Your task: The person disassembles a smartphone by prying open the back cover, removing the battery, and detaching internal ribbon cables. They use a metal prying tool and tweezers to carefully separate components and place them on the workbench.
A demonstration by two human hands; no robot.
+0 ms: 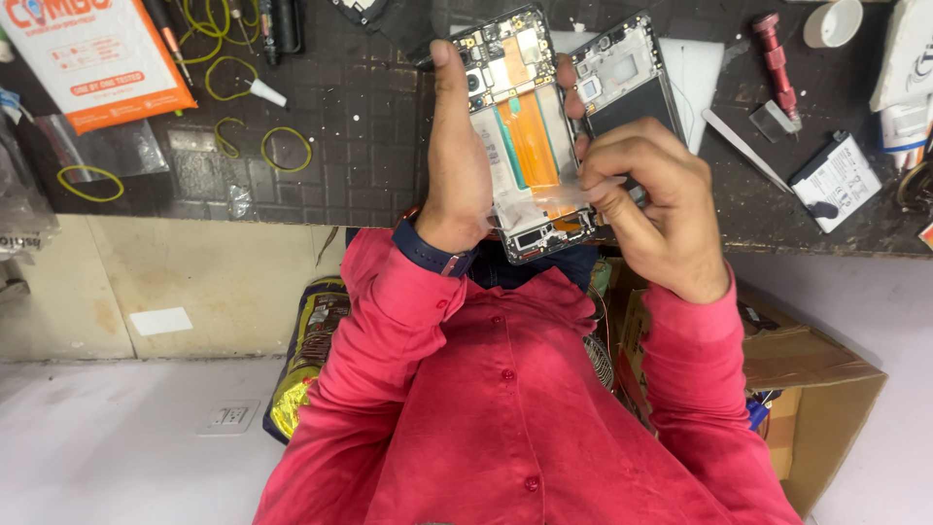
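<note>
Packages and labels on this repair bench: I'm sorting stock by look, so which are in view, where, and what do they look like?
Orange-and-white flat package: top left corner of the bench, rectangular.
White battery label: right side of the bench, rectangular, dark print.
White package: far right edge, partly cut off.
Brown cardboard box: on the floor at lower right, open.

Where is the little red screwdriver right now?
In the head view, the red screwdriver lies on the dark workbench at the upper right, between the white tape roll and the metal tweezers.
</note>
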